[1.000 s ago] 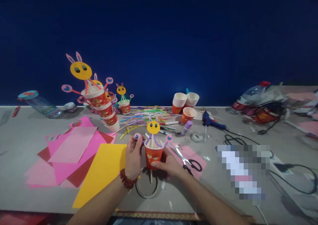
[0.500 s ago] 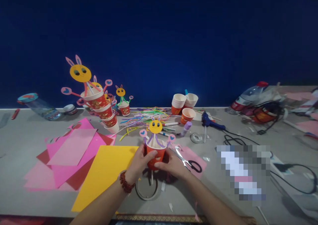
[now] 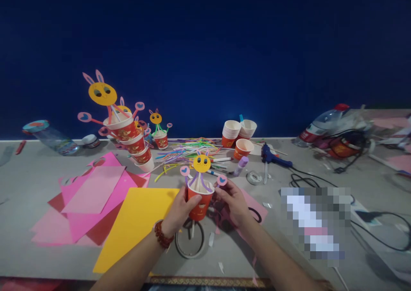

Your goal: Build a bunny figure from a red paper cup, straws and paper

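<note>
Left hand (image 3: pixel 180 209) clamped around the side of a red paper cup (image 3: pixel 196 214), thumb across its front; cup is upright, held above the bench (image 3: pixel 272 256) near its front edge. Yellow bunny head (image 3: pixel 202 164) rises above the cup's rim, purple stems below it, a pink disc with a blue heart to either side. Right hand (image 3: pixel 233 201) at the right-side pink disc (image 3: pixel 221 180), thumb and fingers drawn near each other just below it; cannot tell whether they pinch its stem. A pale stick (image 3: pixel 193 230) shows beneath the cup, over a ring (image 3: pixel 189 256) lying on the bench. Yellow sheet (image 3: pixel 135 222) lies left of the cup, under the left forearm; pink sheets (image 3: pixel 96 188) overlap farther left. Scissors partly hidden by the right hand, one black handle (image 3: pixel 256 214) showing. Behind: loose coloured stems (image 3: pixel 192 147), purple-capped glue stick (image 3: pixel 240 167), blue glue gun (image 3: pixel 274 157). Stacked bunny cups (image 3: pixel 123 130) stand back left.
</note>
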A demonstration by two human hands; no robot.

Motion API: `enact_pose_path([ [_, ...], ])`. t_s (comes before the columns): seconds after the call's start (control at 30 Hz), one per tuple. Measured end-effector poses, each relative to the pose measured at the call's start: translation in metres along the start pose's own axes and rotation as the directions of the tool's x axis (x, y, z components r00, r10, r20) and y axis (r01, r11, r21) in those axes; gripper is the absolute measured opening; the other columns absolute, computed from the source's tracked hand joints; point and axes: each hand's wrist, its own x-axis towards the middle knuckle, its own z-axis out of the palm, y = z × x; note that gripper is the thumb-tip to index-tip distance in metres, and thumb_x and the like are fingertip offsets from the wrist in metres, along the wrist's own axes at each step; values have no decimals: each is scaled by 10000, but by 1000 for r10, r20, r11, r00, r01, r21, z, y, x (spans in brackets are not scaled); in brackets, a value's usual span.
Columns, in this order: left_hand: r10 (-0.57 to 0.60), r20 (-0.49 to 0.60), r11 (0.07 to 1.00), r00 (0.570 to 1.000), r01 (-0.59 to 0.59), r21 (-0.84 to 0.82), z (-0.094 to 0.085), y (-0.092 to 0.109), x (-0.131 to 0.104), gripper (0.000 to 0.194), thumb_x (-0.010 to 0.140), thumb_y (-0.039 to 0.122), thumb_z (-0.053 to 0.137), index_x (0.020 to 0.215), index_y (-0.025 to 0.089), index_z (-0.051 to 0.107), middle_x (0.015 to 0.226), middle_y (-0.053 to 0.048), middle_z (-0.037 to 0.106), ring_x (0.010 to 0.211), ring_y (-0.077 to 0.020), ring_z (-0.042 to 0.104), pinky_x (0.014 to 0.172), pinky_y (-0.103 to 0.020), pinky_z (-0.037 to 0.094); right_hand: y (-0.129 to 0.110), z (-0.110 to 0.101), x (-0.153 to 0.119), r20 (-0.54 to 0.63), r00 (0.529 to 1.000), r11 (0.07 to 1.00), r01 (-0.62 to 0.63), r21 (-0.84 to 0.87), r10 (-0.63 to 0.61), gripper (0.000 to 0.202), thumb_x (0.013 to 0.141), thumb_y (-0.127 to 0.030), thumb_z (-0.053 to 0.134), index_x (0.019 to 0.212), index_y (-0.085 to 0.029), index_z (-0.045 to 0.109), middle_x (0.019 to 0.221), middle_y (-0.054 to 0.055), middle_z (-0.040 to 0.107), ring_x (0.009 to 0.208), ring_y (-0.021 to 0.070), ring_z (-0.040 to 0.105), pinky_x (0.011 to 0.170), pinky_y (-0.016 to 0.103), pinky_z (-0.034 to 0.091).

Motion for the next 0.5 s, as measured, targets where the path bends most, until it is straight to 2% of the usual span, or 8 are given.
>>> enact_pose_path([
  [0.1, 3, 14, 999, 1000, -4, 34, -1, 3, 0, 515, 729, 372, 789, 1177, 182, 618, 1207, -128, 701, 1101, -280, 657, 944, -399, 527, -5, 1, 0, 38, 999, 999, -39, 24, 38, 373, 590, -348, 910, 843, -210, 673, 769, -17, 672, 617, 136, 608, 602, 278, 521],
  [0.2, 22, 33, 997, 999, -24, 70, -2, 3, 0, 512, 746, 388, 766, 1188, 178, 615, 1225, -135, 692, 1121, -288, 648, 960, -411, 520, -8, 1, 0, 72, 997, 1000, -24, -5, 24, 365, 615, -370, 894, 846, -216, 657, 745, -23, 659, 600, 138, 599, 582, 279, 515],
  [0.3, 68, 54, 992, 996, -73, 105, 0, 1, -2, 471, 775, 412, 730, 1171, 183, 620, 1238, -137, 686, 1140, -293, 638, 984, -422, 503, -8, 1, 0, 56, 998, 1000, -6, -24, 7, 360, 630, -380, 885, 858, -221, 655, 775, -18, 667, 635, 147, 612, 611, 288, 523],
  [0.43, 86, 77, 983, 993, -97, 159, 3, 2, -4, 572, 672, 381, 812, 1165, 177, 606, 1185, -136, 700, 1071, -291, 661, 932, -401, 522, -4, 0, 0, 54, 998, 1000, -12, -13, 13, 360, 627, -364, 890, 853, -211, 657, 770, -18, 657, 614, 137, 595, 592, 275, 512],
  [0.5, 80, 50, 980, 996, -87, 177, 4, 3, -4, 592, 640, 363, 836, 1150, 171, 603, 1148, -135, 710, 1031, -285, 671, 903, -393, 531, -2, -1, 0, 66, 998, 999, 10, -41, -7, 354, 653, -372, 876, 867, -206, 647, 781, -14, 647, 603, 130, 583, 583, 268, 506],
])
